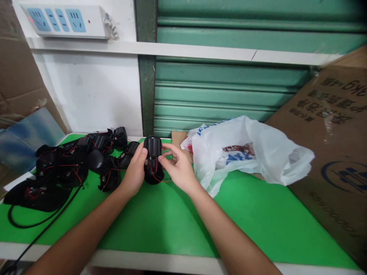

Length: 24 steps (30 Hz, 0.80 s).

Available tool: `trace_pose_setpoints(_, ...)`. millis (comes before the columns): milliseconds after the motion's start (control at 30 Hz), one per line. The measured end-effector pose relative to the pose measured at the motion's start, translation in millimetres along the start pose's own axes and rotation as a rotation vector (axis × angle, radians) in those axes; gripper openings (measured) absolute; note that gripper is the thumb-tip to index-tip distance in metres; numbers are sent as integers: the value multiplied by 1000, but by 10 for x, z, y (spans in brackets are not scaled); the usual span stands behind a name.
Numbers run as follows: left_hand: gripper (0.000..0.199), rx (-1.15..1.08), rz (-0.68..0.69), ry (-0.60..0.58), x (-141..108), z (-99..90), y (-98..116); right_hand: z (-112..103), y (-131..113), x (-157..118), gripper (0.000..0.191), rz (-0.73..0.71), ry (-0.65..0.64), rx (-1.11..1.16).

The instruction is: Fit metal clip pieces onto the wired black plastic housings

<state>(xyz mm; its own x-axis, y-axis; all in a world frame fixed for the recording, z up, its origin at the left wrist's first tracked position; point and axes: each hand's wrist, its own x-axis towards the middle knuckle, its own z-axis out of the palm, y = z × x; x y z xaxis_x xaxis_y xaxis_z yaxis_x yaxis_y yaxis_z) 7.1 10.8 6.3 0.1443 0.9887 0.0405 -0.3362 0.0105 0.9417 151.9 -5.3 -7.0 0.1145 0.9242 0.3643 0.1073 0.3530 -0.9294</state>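
a pair of bare hands meets over a black plastic housing with a ridged upper block and a rounded lower end [154, 156], near the back edge of a green worktop with a white front edge [160, 229], left of its middle. whether the housing rests on the surface or hangs just above it cannot be told. the step in hand looks like fine handling around the join below the ridged block, and it calls for a steady left hold and light touches from the right. a thin red wire [157, 178] curls over the lower end, with a loose tip out to the right; it is best left slack and clear of the thumbs, since a pull could strain its joint.

the left hand [135, 168] clasps the housing from its left side, thumb laid along the ridged block, the other fingers mostly hidden. the right hand [178, 166] comes in from the other side, fingers bent, thumb and forefinger a narrow gap apart at the join; how firmly they grip cannot be told. the forearms slant in from the worktop's front edge and converge at the housing.

a cluster of similar black housings [73, 160] crowds the back left corner, while a crumpled white plastic bag [275, 152] slumps along the back edge to the right.
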Motion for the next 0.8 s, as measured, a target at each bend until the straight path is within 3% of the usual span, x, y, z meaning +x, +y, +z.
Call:
trace_pose_setpoints(167, 42, 143, 71, -16, 0, -30, 23, -23, 45, 33, 35, 118, -51, 124)
trace_pose_setpoints(367, 80, 185, 68, -69, -69, -21, 77, -66, 66, 61, 34, 101, 7, 119)
trace_pose_setpoints(800, 77, 267, 140, -66, -74, -46, 56, -64, 54, 40, 35, 112, -19, 71)
